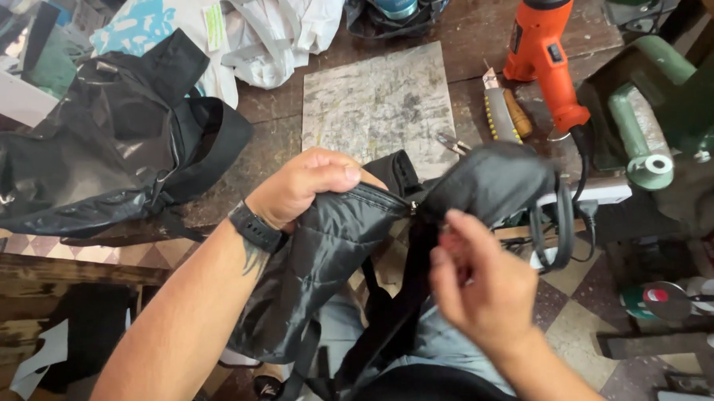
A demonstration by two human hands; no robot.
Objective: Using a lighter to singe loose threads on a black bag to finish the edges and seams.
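Observation:
A black padded bag with dangling straps hangs in front of me over my lap. My left hand, with a black watch on its wrist, grips the bag's top edge beside its zipper. My right hand pinches the bag's edge near the zipper end, fingers closed on the fabric. The bag's right part folds upward between my hands.
A worn wooden workbench holds a grey stone slab, an orange heat gun, a knife and small tools, a second black bag, white plastic bags and a green machine. Tiled floor lies below.

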